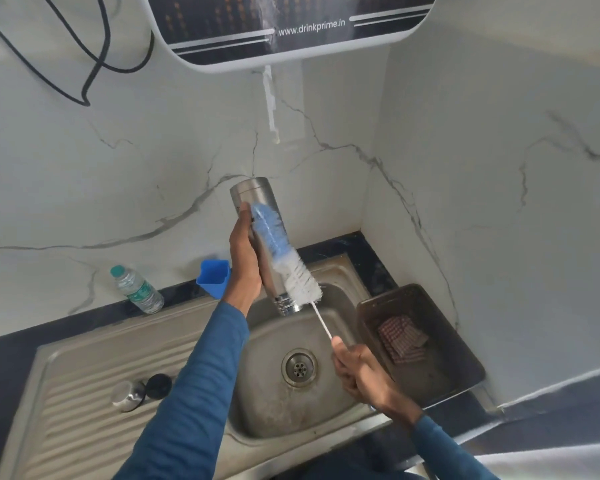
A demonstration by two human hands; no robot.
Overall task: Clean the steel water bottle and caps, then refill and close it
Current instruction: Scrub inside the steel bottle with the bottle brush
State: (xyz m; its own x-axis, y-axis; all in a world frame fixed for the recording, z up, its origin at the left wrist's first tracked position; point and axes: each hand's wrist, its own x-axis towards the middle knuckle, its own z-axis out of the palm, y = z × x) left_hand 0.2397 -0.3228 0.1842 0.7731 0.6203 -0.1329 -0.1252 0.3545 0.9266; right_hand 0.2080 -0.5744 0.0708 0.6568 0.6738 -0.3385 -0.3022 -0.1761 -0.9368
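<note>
My left hand (245, 258) grips the steel water bottle (253, 194), held upside down and tilted over the sink (278, 407), its threaded mouth pointing down. A blue and white bottle brush (284, 254) lies along the outside of the bottle. My right hand (361, 372) holds the brush by its thin white handle below the bottle. A steel cap (128, 395) and a black cap (158, 385) rest on the ribbed drainboard (84, 410) to the left.
A water purifier (291, 26) hangs on the marble wall above, with its outlet tube (270, 102) over the sink. A plastic water bottle (137, 289) and a blue cup (213, 277) stand behind the sink. A dark tray (458, 368) with a checked scrub pad (402, 337) sits at the right.
</note>
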